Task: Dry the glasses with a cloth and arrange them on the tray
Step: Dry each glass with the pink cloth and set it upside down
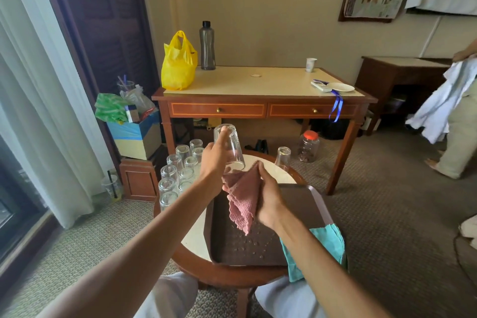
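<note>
Upturned glasses (178,170) crowded the left of the round bench (196,236). The left hand (214,160) had its grip clamped round one raised, inverted glass (232,147). The right hand (268,199) pinched the pink cloth (244,201) just below the rim, above the droplet-spotted tray (322,204). If wet, the glass could slip from that single-handed hold.

you are holding a glass (229,147) in your left hand (214,160), mouth down and tilted, above the far part of the round table (196,240). your right hand (268,199) is gripping a pink cloth (244,199) just below the glass, and the cloth is hanging over the brown tray (296,204), where water drops (245,242) are sitting. a cluster of upside-down glasses (178,170) is standing at the table's left, a lone glass (282,159) is standing at the far right, and a teal cloth (327,242) is lying over the tray's near right edge.
</note>
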`<state>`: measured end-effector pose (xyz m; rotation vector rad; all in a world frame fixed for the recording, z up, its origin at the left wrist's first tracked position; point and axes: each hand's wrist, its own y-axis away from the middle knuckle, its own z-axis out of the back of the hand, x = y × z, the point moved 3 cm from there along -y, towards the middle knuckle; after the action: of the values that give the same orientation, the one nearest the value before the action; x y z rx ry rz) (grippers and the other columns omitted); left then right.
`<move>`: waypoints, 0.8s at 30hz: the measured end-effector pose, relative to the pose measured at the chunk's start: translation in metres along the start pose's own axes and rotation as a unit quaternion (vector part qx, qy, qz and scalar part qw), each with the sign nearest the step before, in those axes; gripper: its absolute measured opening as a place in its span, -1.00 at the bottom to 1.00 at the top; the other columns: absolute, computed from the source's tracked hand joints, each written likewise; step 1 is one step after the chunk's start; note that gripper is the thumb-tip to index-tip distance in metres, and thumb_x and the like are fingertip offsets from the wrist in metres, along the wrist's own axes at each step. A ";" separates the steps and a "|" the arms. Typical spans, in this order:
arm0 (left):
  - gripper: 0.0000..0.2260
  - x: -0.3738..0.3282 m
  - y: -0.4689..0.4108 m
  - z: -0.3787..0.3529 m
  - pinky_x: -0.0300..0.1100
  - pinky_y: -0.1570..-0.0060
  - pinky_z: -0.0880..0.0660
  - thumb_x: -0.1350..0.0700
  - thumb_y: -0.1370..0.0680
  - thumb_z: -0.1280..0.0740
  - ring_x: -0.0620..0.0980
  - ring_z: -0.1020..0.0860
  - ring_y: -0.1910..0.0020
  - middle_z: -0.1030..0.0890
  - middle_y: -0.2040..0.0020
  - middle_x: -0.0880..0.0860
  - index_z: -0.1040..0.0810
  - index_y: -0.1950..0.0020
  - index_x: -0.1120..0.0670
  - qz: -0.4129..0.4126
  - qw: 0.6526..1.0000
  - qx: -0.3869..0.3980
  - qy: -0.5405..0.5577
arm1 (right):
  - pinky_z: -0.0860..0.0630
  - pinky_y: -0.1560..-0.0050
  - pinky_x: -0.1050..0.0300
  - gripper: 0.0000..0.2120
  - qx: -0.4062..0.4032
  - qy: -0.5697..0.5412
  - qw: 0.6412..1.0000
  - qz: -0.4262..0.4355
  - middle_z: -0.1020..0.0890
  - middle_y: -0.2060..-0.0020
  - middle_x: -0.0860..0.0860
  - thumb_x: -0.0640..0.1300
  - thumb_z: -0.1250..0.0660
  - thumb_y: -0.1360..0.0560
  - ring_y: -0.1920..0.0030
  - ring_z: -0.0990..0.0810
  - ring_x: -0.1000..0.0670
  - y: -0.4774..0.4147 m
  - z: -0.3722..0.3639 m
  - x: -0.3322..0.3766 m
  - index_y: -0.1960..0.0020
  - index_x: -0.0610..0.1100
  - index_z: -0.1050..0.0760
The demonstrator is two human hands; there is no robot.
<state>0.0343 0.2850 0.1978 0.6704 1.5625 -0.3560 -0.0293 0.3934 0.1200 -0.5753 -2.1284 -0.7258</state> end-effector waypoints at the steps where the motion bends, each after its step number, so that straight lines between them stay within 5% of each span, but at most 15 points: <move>1: -0.49 -0.006 0.000 0.000 -0.09 0.13 -0.53 -0.27 -0.59 -0.32 0.01 -0.63 0.08 -0.68 0.01 0.11 -0.59 -0.24 0.15 -0.008 1.000 0.009 0.000 | -0.56 -0.13 -0.13 -0.19 0.004 -0.029 1.000 0.009 -0.62 -0.20 -0.31 0.41 -0.13 -0.54 -0.13 -0.62 -0.28 0.001 0.004 -0.001 -0.27 -0.32 -0.57; 7: -0.76 -0.027 0.004 0.004 -0.02 0.02 -0.62 -0.14 -0.62 -0.30 0.06 -0.67 0.15 -0.65 -0.06 0.13 -0.55 -0.08 0.02 0.029 0.995 0.092 0.002 | -0.61 0.00 -0.08 -0.19 0.009 -0.058 0.998 0.039 -0.67 -0.09 -0.27 0.41 -0.22 -0.49 0.08 -0.67 -0.22 0.004 0.008 -0.003 -0.23 -0.34 -0.58; 11: -0.62 -0.024 0.001 0.012 -0.02 0.16 -0.63 -0.05 -0.58 -0.37 0.08 -0.70 0.17 -0.63 -0.15 0.19 -0.47 -0.30 0.14 0.027 0.985 0.128 -0.115 | -0.61 0.10 -0.02 -0.46 -0.001 -0.022 0.999 0.037 -0.66 0.06 -0.30 0.16 -0.28 -0.53 0.18 -0.66 -0.20 0.003 0.007 -0.005 -0.08 -0.34 -0.65; 17: -0.59 -0.024 0.002 0.017 -0.16 0.22 -0.55 -0.02 -0.49 -0.54 -0.05 -0.62 0.27 -0.69 -0.02 0.11 -0.52 -0.28 -0.01 -0.067 0.950 0.175 -0.248 | -0.54 -0.17 -0.22 -0.46 0.003 -0.043 0.998 0.035 -0.64 -0.16 -0.28 0.09 -0.22 -0.45 -0.13 -0.60 -0.32 0.001 0.013 -0.005 -0.20 -0.27 -0.62; 21: -0.52 -0.017 0.004 0.014 -0.26 0.01 -0.59 0.01 -0.43 -0.60 -0.10 -0.63 -0.13 -0.66 -0.21 -0.06 -0.60 -0.32 -0.06 -0.164 0.896 0.216 -0.352 | -0.52 -0.02 -0.02 -0.59 0.018 -0.055 0.997 0.051 -0.62 0.02 -0.22 0.07 -0.22 -0.45 0.05 -0.59 -0.18 0.008 0.014 0.004 0.03 -0.22 -0.66; 24: -0.59 -0.012 0.008 0.011 -0.34 0.13 -0.55 0.06 -0.44 -0.60 -0.09 -0.63 -0.14 -0.67 -0.16 -0.08 -0.65 -0.27 -0.03 -0.175 0.876 0.237 -0.382 | -0.54 -0.07 -0.07 -0.46 0.022 -0.067 0.994 0.082 -0.65 -0.01 -0.26 0.16 -0.13 -0.55 0.05 -0.65 -0.19 0.007 0.011 0.013 -0.12 -0.26 -0.63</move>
<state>0.0481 0.2823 0.2100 0.5091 0.8123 -1.1573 -0.0385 0.4079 0.1262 -0.7848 -2.1818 -0.5621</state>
